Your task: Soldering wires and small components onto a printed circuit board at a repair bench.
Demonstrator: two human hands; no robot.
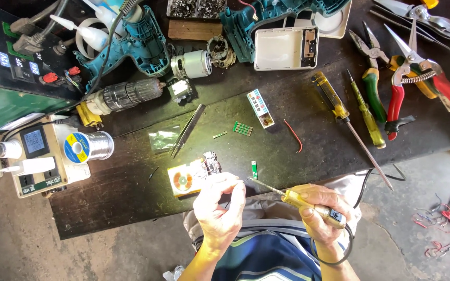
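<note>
My right hand [320, 209] grips a yellow-handled soldering iron [308, 204] whose thin tip points left toward my left hand. My left hand [219, 204] is pinched shut on something small and thin at its fingertips, right at the iron's tip; what it is stays too small to tell, maybe a wire. Just left of that hand lies a small lit yellow-white module [188, 177] with a dark circuit part, near the table's front edge. A tiny green board [254, 169] rests beside the iron's tip.
On the dark workbench [121, 198] lie tweezers [187, 130], a solder spool [87, 147], a green component strip [242, 128], a red wire piece [294, 135], two yellow screwdrivers [339, 112], pliers [373, 78], red cutters [417, 78], and a dismantled teal drill [131, 47] with its motor [191, 64]. A soldering station [37, 156] stands at left.
</note>
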